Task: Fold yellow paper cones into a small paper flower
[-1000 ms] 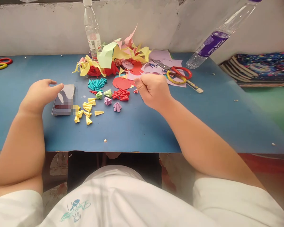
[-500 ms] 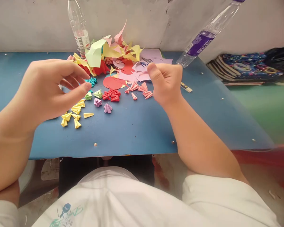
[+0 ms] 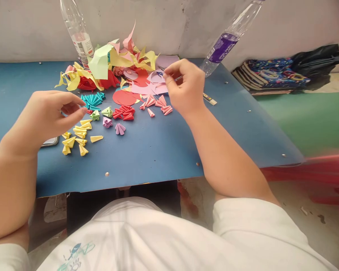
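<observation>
My left hand (image 3: 56,114) hovers over the left part of the blue table, thumb and fingertips slightly apart, and I see nothing between them. Close to it are yellow paper cones (image 3: 80,131), teal folded cones (image 3: 93,100) and a green cluster (image 3: 95,115). My right hand (image 3: 186,84) is raised above the pink cones (image 3: 161,103), thumb and forefinger pinched together. A thin dark sliver shows by its fingertips; what the pinch holds is too small to name. Red cones (image 3: 124,112) and a purple cone cluster (image 3: 120,129) lie between the hands.
Coloured paper scraps (image 3: 113,60) are heaped against the wall, with red paper circles (image 3: 124,97) in front. Clear bottles stand at the back left (image 3: 80,41) and back right (image 3: 224,45). A phone-like object (image 3: 51,141) lies partly under my left wrist. Folded cloth (image 3: 274,73) sits far right.
The view has shifted a little to the right. My left hand has lowered and its thumb and fingers have drawn closer. My right hand has turned from a fist-like grip to a fingertip pinch.
</observation>
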Demonstrator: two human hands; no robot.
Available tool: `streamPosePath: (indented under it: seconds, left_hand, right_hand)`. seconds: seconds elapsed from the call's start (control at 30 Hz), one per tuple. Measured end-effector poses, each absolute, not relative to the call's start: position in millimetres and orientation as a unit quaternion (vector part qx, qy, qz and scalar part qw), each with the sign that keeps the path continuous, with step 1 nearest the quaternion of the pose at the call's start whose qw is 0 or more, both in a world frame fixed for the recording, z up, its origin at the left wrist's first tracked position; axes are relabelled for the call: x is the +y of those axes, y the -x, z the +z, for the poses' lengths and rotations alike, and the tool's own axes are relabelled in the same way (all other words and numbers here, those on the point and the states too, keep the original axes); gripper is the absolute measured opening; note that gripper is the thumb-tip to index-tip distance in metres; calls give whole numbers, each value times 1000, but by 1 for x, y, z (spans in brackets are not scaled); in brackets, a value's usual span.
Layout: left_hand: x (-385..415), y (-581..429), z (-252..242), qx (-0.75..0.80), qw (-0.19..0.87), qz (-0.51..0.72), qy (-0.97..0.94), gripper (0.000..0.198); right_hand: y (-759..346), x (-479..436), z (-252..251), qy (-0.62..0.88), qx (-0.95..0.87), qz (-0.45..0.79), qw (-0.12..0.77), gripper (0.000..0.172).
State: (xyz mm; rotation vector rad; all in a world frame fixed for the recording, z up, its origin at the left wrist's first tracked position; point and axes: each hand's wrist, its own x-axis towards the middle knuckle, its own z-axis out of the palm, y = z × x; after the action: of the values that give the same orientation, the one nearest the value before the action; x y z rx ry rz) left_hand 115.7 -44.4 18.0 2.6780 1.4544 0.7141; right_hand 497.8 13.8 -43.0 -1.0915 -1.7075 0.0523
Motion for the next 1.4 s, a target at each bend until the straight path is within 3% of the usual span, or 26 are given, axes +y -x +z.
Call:
streamPosePath:
  seconds: [0.1, 0.2, 0.33, 0.47, 0.53, 0.8, 1.0, 1.17, 1.4]
  left_hand:
    - [-47, -115, 23, 488, 42, 165, -856, 35]
    - [-49, -120, 26, 518, 70, 104, -846, 36]
    - [-46, -130, 13, 503, 67, 88, -857, 47]
    - [-40, -144, -16, 485, 65, 75, -869, 64]
    - [-38, -149, -26, 473, 61, 66, -877, 62]
    - [-37, -149, -22, 412, 110, 61, -902, 39]
    - [-39, -147, -21, 365, 149, 61, -917, 34]
    - [-36, -146, -27, 379, 146, 59, -912, 40]
    - [-39, -152, -27, 394, 127, 52, -909, 51]
  right_hand:
    - [-487, 13, -58, 431, -780, 52, 451, 6]
    - [-470, 4, -71, 381, -838, 80, 381, 18]
    - [-446, -16, -80, 326, -866, 127, 357, 25]
    - [-426, -30, -85, 297, -879, 158, 338, 47]
    - [-420, -32, -88, 293, -883, 142, 338, 52]
    - [-419, -30, -92, 262, -897, 104, 340, 19]
    - [-419, -30, -91, 271, -897, 121, 328, 31]
    - [-414, -33, -86, 284, -892, 135, 325, 16]
    - [-407, -40, -79, 393, -805, 304, 323, 21]
